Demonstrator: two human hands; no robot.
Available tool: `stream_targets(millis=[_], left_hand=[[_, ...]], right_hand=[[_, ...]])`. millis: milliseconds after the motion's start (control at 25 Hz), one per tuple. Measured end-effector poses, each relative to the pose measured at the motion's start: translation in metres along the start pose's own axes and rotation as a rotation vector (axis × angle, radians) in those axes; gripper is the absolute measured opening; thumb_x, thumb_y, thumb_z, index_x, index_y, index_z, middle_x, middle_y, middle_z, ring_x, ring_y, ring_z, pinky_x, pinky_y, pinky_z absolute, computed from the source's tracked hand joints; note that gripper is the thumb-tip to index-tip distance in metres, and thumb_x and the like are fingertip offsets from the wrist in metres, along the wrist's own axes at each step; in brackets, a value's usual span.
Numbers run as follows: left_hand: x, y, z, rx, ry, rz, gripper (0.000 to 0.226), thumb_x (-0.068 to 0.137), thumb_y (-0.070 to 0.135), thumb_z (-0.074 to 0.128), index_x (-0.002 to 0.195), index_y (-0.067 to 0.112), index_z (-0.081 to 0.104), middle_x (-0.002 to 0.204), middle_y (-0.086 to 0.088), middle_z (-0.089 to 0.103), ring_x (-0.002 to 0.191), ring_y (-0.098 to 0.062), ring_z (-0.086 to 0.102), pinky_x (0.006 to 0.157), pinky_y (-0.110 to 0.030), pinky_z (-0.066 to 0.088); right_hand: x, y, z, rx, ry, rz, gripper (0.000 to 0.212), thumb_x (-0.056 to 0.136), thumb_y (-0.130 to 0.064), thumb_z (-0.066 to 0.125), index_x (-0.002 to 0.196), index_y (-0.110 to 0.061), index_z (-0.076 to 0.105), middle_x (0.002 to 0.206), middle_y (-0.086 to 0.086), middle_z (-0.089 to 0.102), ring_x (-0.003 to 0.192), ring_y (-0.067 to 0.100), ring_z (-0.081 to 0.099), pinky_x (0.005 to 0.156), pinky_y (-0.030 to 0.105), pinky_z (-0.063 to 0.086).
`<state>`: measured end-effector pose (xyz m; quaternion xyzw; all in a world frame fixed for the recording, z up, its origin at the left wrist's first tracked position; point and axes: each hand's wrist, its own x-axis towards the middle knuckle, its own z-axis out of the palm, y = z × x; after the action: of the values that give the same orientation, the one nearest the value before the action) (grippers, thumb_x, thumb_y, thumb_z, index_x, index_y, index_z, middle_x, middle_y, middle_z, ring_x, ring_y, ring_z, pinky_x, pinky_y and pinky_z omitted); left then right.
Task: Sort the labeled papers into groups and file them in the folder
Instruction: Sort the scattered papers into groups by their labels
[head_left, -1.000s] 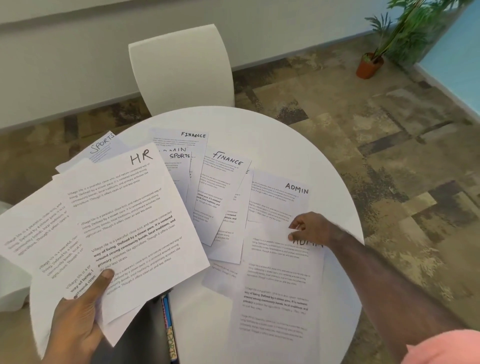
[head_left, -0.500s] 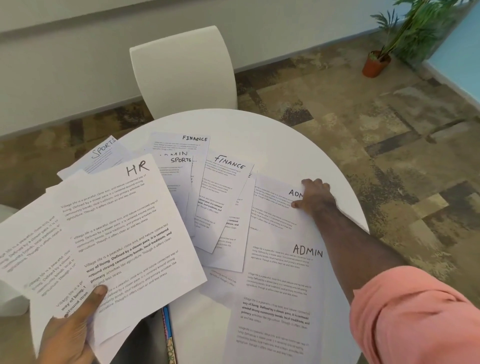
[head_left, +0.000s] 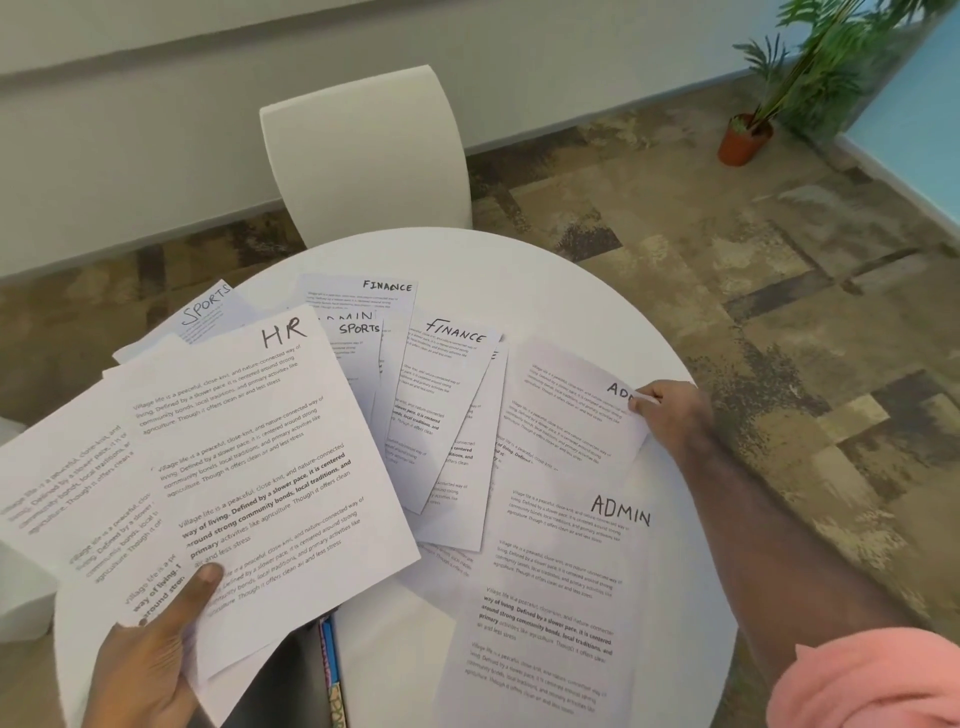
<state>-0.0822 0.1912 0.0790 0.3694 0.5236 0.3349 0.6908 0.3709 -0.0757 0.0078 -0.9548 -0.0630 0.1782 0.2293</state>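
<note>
while the sorting is under way: the papers are only partly grouped, and nothing is filed yet.
step: gathering the admin sheets, i judge.
right hand (head_left: 672, 415): fingers pinch the right edge of the far admin sheet (head_left: 571, 405), at the right side of the table (head_left: 519, 260).
left hand (head_left: 150, 660): thumb and fingers clamp a fanned stack, hr sheet (head_left: 249, 457) on top, held at the near left.
next move: lift that sheet clear and lay it on the near admin sheet (head_left: 561, 571), edges squared.
labels counted: two finance (head_left: 441, 395), two sports (head_left: 208, 312), three admin (one half hidden), one hr.
folder (head_left: 332, 670): probably the coloured edge near the left hand, mostly hidden.
</note>
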Motion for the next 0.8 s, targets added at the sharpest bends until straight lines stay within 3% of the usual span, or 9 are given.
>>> stream_targets(millis=[80, 280, 400, 560, 640, 720, 800], left_hand=[[-0.008, 0.002, 0.013, 0.027, -0.012, 0.028, 0.051, 0.086, -0.005, 0.067, 0.133, 0.010, 0.057, 0.124, 0.003, 0.069, 0.086, 0.000, 0.072, 0.066, -0.023, 0.060], [-0.009, 0.002, 0.018, 0.090, -0.009, 0.061, 0.064, 0.086, -0.009, 0.065, 0.144, 0.015, 0.050, 0.133, 0.000, 0.065, 0.100, -0.003, 0.070, 0.072, -0.023, 0.060], [-0.013, 0.006, 0.025, 0.127, -0.056, 0.061, 0.063, 0.089, -0.012, 0.059, 0.144, 0.016, 0.049, 0.131, 0.004, 0.066, 0.096, 0.002, 0.070, 0.071, -0.021, 0.060], [-0.023, 0.006, 0.034, 0.153, 0.015, 0.046, 0.054, 0.089, -0.009, 0.061, 0.138, 0.014, 0.054, 0.113, 0.016, 0.072, 0.081, 0.010, 0.069, 0.061, -0.011, 0.056], [-0.025, 0.006, 0.034, 0.178, 0.034, 0.055, 0.056, 0.088, -0.009, 0.064, 0.138, 0.014, 0.054, 0.104, 0.017, 0.075, 0.082, 0.010, 0.069, 0.060, -0.012, 0.056], [-0.019, 0.003, 0.029, 0.183, 0.030, 0.059, 0.055, 0.087, -0.006, 0.066, 0.137, 0.014, 0.055, 0.116, 0.009, 0.073, 0.091, 0.003, 0.071, 0.066, -0.018, 0.059], [-0.017, 0.010, 0.026, 0.244, 0.006, 0.015, 0.032, 0.089, 0.008, 0.068, 0.119, 0.015, 0.063, 0.099, 0.016, 0.076, 0.108, -0.012, 0.069, 0.090, -0.027, 0.057]], right_hand=[[-0.008, 0.007, -0.010, -0.046, 0.014, 0.018, 0.025, 0.092, -0.034, 0.063, 0.111, -0.021, 0.075, 0.098, 0.007, 0.074, 0.077, 0.024, 0.060, 0.057, 0.023, 0.040], [-0.016, 0.032, -0.018, 0.167, 0.090, 0.110, 0.028, 0.095, -0.033, 0.061, 0.116, -0.020, 0.072, 0.095, 0.006, 0.073, 0.078, 0.027, 0.065, 0.061, 0.028, 0.049], [-0.013, 0.049, -0.018, 0.378, 0.020, 0.168, 0.024, 0.095, -0.020, 0.061, 0.113, -0.011, 0.073, 0.087, 0.004, 0.071, 0.075, 0.026, 0.066, 0.070, 0.042, 0.061], [-0.021, 0.052, -0.004, 0.340, -0.148, 0.148, 0.020, 0.095, -0.013, 0.061, 0.110, -0.009, 0.073, 0.096, 0.011, 0.072, 0.088, 0.028, 0.070, 0.069, 0.040, 0.063], [-0.028, 0.042, 0.010, 0.320, -0.223, 0.100, 0.017, 0.094, -0.015, 0.063, 0.106, -0.012, 0.074, 0.094, 0.009, 0.073, 0.088, 0.028, 0.071, 0.073, 0.043, 0.062], [-0.033, 0.029, 0.021, 0.189, -0.259, 0.017, 0.019, 0.092, -0.029, 0.065, 0.101, -0.018, 0.076, 0.091, 0.004, 0.073, 0.085, 0.024, 0.069, 0.077, 0.038, 0.060], [-0.032, 0.014, 0.026, 0.055, -0.144, -0.037, 0.026, 0.090, -0.041, 0.062, 0.103, -0.024, 0.076, 0.099, 0.001, 0.073, 0.095, 0.024, 0.067, 0.082, 0.036, 0.056]])
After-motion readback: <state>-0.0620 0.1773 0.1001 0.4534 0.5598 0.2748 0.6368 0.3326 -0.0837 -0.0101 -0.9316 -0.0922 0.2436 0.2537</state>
